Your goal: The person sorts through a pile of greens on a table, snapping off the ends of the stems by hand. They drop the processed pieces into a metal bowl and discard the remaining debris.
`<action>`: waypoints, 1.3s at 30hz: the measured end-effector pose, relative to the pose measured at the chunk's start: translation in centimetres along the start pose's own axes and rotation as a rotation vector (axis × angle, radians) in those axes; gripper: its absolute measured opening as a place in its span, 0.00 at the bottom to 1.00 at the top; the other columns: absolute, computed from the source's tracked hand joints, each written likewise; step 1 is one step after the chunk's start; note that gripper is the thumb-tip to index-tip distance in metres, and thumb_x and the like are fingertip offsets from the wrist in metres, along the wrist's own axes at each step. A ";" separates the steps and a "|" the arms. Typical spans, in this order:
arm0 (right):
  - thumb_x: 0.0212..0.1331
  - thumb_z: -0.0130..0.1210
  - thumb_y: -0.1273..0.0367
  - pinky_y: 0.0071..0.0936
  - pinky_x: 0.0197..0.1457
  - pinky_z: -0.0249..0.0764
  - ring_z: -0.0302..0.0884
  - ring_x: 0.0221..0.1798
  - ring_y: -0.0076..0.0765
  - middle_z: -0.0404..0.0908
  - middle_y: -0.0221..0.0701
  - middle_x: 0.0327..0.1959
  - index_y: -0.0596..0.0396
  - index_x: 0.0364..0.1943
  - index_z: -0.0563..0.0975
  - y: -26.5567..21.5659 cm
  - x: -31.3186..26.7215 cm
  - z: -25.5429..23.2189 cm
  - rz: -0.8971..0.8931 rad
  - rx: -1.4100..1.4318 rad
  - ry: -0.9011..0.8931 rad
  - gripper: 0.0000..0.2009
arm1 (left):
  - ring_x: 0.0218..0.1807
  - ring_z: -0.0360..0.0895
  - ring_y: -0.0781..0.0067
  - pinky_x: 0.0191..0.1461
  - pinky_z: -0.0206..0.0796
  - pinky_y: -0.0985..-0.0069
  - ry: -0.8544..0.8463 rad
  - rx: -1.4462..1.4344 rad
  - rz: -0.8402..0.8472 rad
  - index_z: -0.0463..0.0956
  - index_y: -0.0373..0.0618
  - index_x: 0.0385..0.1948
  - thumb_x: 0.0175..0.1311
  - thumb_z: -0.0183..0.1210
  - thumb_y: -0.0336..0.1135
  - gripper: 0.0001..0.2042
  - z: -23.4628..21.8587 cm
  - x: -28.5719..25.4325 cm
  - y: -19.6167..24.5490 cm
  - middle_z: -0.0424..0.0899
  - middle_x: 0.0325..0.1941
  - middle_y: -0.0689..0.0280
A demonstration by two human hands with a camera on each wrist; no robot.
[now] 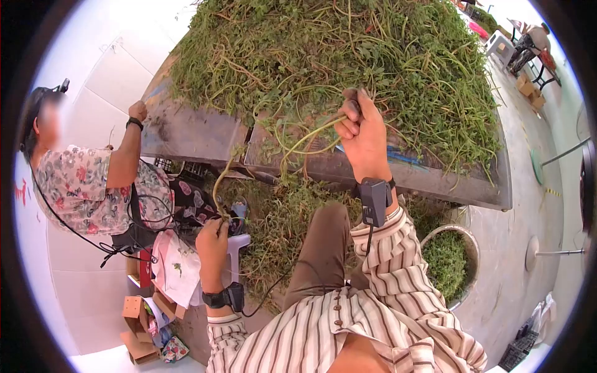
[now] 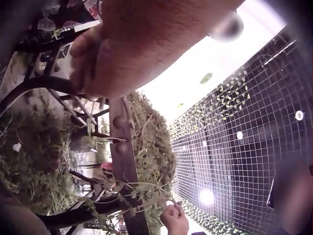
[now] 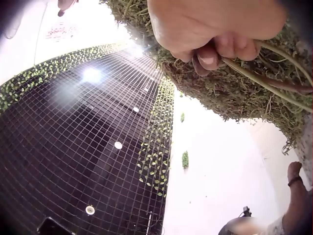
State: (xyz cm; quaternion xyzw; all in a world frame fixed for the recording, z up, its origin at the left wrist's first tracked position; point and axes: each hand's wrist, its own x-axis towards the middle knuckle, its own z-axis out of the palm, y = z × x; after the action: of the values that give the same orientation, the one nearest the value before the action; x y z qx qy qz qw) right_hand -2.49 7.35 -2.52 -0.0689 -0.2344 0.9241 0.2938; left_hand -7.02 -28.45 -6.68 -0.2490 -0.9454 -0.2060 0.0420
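Note:
Over the near edge of the table, my right hand [image 1: 365, 138] grips a few long green plant stems [image 1: 316, 134], its fingers curled round them. These stems [image 3: 269, 84] run out from under the curled fingers in the right wrist view. Lower and to the left, my left hand [image 1: 212, 248] pinches the end of a single thicker stem [image 1: 217, 186] that rises toward the table edge. In the left wrist view the left hand [image 2: 98, 63] hides its own fingertips. A large heap of leafy green plants [image 1: 323, 56] lies just beyond the right hand.
The heap covers most of a dark table [image 1: 193, 133]. More greens [image 1: 267, 248] lie on the floor below. A round tub [image 1: 474, 248] of chopped greens stands at right. At left sits another person [image 1: 87, 193], near a pale stool [image 1: 236, 245] and cardboard boxes [image 1: 140, 342].

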 end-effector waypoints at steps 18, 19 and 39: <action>0.66 0.44 0.64 0.16 0.20 0.52 0.50 0.16 0.15 0.65 0.24 0.20 0.56 0.38 0.71 2.3 -0.6 1.3 0.114 0.095 -0.079 0.10 | 0.38 0.76 0.54 0.38 0.69 0.68 0.052 -0.236 0.306 0.60 0.46 0.60 0.47 0.62 0.27 0.33 2.2 8.6 17.7 0.68 0.54 0.56; 0.66 0.44 0.64 0.16 0.20 0.52 0.50 0.16 0.15 0.65 0.24 0.20 0.56 0.38 0.71 2.2 -0.8 1.6 0.107 0.097 -0.073 0.10 | 0.38 0.77 0.49 0.38 0.70 0.62 0.098 -0.159 0.372 0.59 0.45 0.60 0.47 0.61 0.28 0.33 2.9 9.1 17.6 0.69 0.53 0.56; 0.62 0.51 0.65 0.17 0.26 0.63 0.65 0.22 0.17 0.74 0.23 0.25 0.58 0.36 0.78 1.3 -1.3 1.7 0.056 -0.248 -0.204 0.10 | 0.20 0.54 0.87 0.20 0.46 0.88 0.072 -1.215 0.158 0.62 0.47 0.24 0.69 0.46 0.48 0.16 -6.2 13.7 14.9 0.63 0.22 0.72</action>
State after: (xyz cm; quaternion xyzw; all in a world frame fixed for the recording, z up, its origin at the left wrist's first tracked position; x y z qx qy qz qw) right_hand -2.55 4.99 -1.70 -0.0172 -0.3731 0.8982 0.2318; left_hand -11.85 -12.95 6.94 -0.2905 -0.6356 -0.7127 -0.0607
